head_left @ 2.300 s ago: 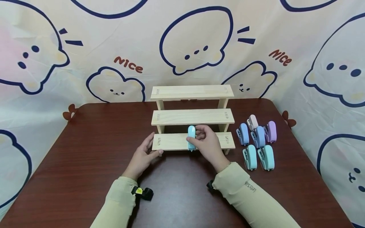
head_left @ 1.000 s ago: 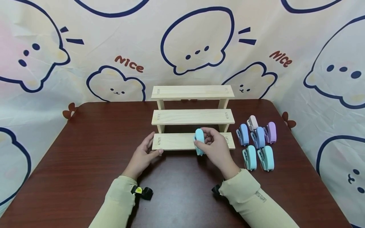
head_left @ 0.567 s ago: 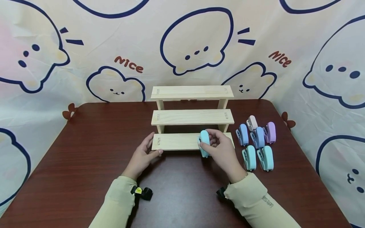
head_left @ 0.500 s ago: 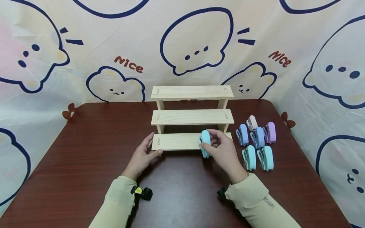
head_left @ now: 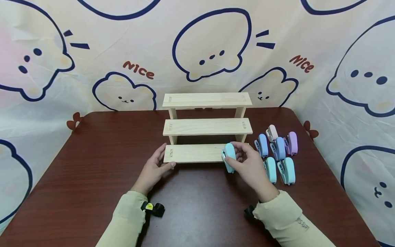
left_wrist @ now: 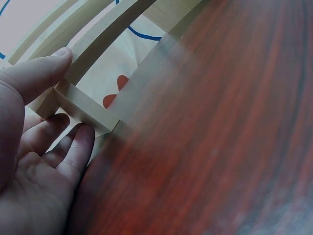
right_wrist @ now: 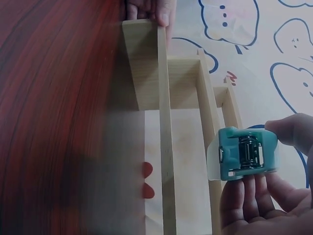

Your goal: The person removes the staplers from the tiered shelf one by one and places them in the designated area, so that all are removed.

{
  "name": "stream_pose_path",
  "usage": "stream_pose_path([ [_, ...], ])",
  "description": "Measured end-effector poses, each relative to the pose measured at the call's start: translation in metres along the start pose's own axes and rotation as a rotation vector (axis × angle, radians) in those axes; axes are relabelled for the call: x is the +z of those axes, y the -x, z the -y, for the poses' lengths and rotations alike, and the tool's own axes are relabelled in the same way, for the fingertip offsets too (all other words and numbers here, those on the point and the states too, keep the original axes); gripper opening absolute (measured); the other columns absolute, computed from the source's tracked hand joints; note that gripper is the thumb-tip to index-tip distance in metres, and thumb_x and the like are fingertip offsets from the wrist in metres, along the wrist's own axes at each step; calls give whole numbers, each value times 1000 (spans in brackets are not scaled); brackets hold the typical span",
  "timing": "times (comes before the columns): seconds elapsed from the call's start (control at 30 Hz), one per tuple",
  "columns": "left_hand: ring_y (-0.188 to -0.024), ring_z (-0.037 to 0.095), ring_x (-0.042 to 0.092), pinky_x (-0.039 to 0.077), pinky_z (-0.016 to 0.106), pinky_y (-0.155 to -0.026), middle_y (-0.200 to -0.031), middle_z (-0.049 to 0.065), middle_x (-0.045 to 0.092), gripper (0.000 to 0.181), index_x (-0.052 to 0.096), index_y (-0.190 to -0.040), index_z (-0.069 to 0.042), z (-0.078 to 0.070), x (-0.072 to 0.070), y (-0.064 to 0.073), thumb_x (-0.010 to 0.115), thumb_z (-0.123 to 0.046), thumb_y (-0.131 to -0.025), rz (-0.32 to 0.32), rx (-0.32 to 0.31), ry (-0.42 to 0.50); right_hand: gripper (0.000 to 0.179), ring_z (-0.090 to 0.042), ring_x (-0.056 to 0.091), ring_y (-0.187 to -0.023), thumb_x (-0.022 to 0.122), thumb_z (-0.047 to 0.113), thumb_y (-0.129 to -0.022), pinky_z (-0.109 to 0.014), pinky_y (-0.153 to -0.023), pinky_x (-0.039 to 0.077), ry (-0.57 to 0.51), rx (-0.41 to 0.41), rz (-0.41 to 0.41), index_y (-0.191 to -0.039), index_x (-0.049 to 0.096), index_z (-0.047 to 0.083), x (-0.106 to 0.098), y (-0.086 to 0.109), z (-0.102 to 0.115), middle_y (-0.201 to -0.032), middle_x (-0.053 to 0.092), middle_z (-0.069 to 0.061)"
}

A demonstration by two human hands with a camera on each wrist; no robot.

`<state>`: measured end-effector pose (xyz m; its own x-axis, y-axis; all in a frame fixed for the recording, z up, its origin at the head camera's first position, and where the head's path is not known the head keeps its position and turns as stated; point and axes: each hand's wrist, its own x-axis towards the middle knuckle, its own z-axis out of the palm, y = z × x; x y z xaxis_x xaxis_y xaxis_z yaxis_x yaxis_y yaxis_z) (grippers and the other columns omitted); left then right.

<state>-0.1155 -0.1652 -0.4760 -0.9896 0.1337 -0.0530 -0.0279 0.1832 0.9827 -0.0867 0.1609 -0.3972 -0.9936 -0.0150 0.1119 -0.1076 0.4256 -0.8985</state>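
A three-tier wooden shelf (head_left: pixel 197 153) stands on the table. At the left end of its lowest tier, my left hand (head_left: pixel 154 168) grips the board, thumb on the front edge; in the left wrist view the thumb (left_wrist: pixel 41 73) lies on the board and the fingers are beside the end support. My right hand (head_left: pixel 251 166) pinches a light-blue mini stapler (head_left: pixel 229 157) between thumb and fingers near the lowest tier's right end. The right wrist view shows one end of this stapler (right_wrist: pixel 248 152), with a dark spring inside. Whether it touches the board, I cannot tell.
Right of the shelf sit several more small staplers: a white one (head_left: pixel 272 132), a purple one (head_left: pixel 291 142), blue ones (head_left: pixel 279 148) and mint ones (head_left: pixel 287 171). The brown tabletop (head_left: pixel 102 161) backs onto a printed cloth (head_left: pixel 213 41).
My right hand has carried the light-blue stapler rightward along the front of the lowest tier, from near its middle to near its right end. My left hand has kept its place.
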Motion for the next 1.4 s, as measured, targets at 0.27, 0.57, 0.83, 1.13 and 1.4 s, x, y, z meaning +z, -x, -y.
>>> stream_pose_path([
  [0.27,-133,25,46,51,17,-85,-154,12,44,88,21,-160,-9,1,1,0,75,-5,-90,4,7,5,45,-22,55,-89,79,13,-87,-22,-73,50,51,-49,5,-129,63,5,-14,6,-4,-104,63,-11],
  [0.57,-129,25,48,52,19,-83,-154,12,44,88,21,-160,-9,0,2,0,75,-5,-90,6,7,20,48,-23,55,-89,78,9,-87,-22,-72,51,70,-52,-14,-132,62,7,-28,13,-8,-103,63,-8],
  [0.83,-127,24,49,52,19,-84,-155,12,43,89,20,-160,-8,-1,2,-1,74,-4,-90,14,16,23,46,-21,57,-87,79,7,-86,-18,-72,51,57,-86,-67,-129,64,4,-37,18,-17,-101,64,-10],
  [1.13,-127,25,50,53,20,-84,-156,13,42,89,20,-160,-7,0,2,-1,74,-4,-91,9,17,35,44,-19,57,-87,78,8,-87,-17,-72,52,55,-45,-111,-128,64,3,-48,25,-23,-102,65,-13],
  [1.4,-131,28,47,51,17,-86,-156,15,41,88,19,-160,-5,2,1,1,74,-5,-91,12,40,47,43,-15,59,-85,78,10,-88,-17,-70,53,43,-24,-149,-129,64,3,-57,29,-26,-101,65,-14],
])
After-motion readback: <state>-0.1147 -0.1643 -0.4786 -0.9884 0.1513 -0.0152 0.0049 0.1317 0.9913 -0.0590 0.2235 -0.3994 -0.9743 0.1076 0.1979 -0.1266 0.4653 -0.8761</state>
